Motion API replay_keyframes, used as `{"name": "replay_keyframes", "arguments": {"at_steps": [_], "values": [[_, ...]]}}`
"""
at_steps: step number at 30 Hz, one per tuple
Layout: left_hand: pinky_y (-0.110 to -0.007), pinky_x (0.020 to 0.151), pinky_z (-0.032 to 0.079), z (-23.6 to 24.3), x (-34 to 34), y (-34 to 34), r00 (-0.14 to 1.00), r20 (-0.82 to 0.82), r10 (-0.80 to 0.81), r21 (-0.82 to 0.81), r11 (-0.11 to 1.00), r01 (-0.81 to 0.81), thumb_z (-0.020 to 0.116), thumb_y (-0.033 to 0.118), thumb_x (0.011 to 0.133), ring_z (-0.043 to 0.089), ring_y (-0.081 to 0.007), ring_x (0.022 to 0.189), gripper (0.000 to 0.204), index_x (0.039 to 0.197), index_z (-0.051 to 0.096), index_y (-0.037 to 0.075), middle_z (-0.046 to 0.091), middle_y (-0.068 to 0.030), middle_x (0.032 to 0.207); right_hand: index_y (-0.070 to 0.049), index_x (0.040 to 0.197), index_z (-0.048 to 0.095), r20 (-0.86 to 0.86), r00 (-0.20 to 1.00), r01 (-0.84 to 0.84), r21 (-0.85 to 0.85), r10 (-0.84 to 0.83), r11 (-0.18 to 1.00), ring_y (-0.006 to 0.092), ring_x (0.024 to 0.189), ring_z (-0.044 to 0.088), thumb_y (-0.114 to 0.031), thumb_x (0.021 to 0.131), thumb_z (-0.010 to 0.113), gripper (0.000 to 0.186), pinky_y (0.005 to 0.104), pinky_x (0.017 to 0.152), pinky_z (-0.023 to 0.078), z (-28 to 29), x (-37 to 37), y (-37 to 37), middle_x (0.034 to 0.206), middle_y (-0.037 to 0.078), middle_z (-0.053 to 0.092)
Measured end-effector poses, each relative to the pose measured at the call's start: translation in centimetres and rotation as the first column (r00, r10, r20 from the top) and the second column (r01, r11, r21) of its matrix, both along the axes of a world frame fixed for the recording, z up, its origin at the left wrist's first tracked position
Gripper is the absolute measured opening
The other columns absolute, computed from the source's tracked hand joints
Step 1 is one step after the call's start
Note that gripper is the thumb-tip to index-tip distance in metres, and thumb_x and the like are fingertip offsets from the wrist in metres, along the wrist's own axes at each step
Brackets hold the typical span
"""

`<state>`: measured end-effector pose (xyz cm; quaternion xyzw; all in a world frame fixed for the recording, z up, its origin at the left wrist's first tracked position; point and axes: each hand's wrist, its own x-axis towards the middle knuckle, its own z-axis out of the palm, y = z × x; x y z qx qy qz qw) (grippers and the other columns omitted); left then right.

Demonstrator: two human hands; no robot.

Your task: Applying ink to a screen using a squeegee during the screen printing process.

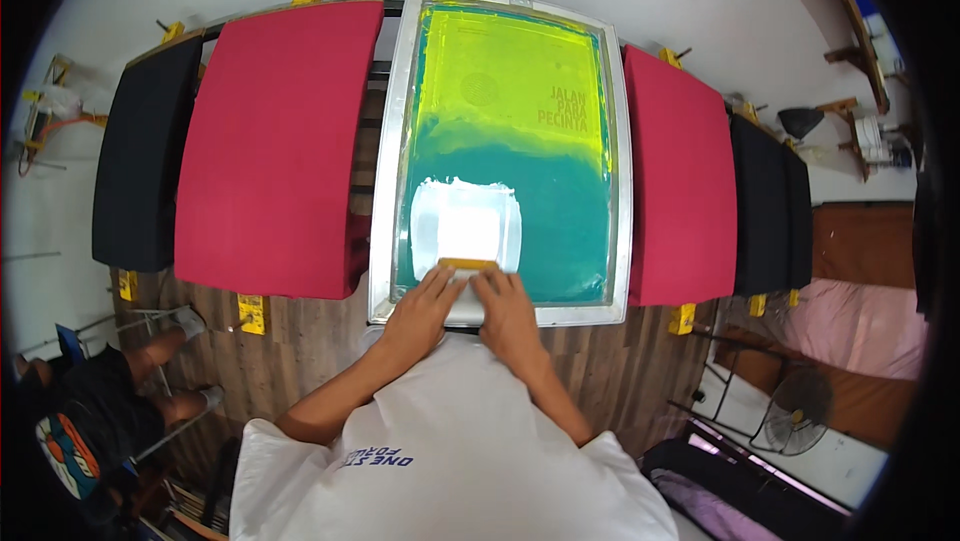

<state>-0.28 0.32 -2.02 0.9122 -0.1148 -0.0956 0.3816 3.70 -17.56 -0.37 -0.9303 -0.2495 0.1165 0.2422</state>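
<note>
Here, squeegee (468,265), wooden, at the near end of the printing screen (510,141), long axis crosswise over white ink (465,221): left hand (422,303) and right hand (505,303) both gripping it, side by side, equally near.

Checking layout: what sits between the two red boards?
In the head view, the metal-framed printing screen lies between the left red board and right red board; both hands press a squeegee on it.
</note>
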Motion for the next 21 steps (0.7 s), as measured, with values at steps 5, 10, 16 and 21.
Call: {"name": "replay_keyframes", "arguments": {"at_steps": [5, 10, 16, 21], "values": [[-0.045, 0.094, 0.050, 2.7, 1.4, 0.8, 0.990, -0.138, 0.013, -0.087, 0.996, -0.026, 0.057, -0.010, 0.072, 0.061, -0.0375, 0.111, 0.046, 0.118, 0.063, -0.003, 0.065, -0.0222, 0.117, -0.004, 0.113, 0.066, -0.213, 0.977, -0.018, -0.022, 0.013, 1.000, 0.0379, 0.100, 0.059, 0.010, 0.061, 0.064, 0.053, 0.0443, 0.089, 0.050, 2.9, 1.5, 0.3, 0.111, 0.014, 0.065], [-0.047, 0.085, 0.052, 1.4, 8.4, 2.6, 0.982, -0.145, 0.120, 0.025, 0.993, -0.117, 0.061, -0.003, 0.075, 0.065, -0.0363, 0.098, 0.040, 0.112, 0.069, 0.009, 0.070, -0.0165, 0.099, -0.009, 0.105, 0.070, -0.009, 0.996, -0.085, -0.077, 0.085, 0.993, 0.0377, 0.093, 0.063, 0.005, 0.069, 0.066, 0.039, 0.0461, 0.079, 0.054, 2.0, 8.7, 2.5, 0.100, 0.017, 0.067], [-0.045, 0.088, 0.053, -0.3, 11.0, 2.7, 0.989, -0.054, 0.140, -0.065, 0.988, -0.143, 0.056, -0.011, 0.071, 0.066, -0.0389, 0.097, 0.047, 0.112, 0.071, 0.007, 0.071, -0.0189, 0.101, -0.009, 0.103, 0.069, -0.056, 0.995, -0.084, -0.099, 0.079, 0.992, 0.0370, 0.095, 0.063, 0.002, 0.067, 0.069, 0.037, 0.0465, 0.080, 0.054, 0.3, 11.9, 2.7, 0.099, 0.017, 0.066], [-0.045, 0.102, 0.047, 0.1, 5.1, 1.4, 0.988, -0.103, 0.112, -0.095, 0.988, -0.122, 0.057, -0.013, 0.069, 0.055, -0.0381, 0.121, 0.056, 0.123, 0.060, 0.002, 0.058, -0.0207, 0.130, -0.005, 0.111, 0.064, -0.046, 0.999, -0.019, -0.023, 0.018, 1.000, 0.0383, 0.099, 0.057, 0.008, 0.062, 0.065, 0.051, 0.0448, 0.085, 0.051, 0.4, 5.8, 1.4, 0.105, 0.016, 0.063]]}}
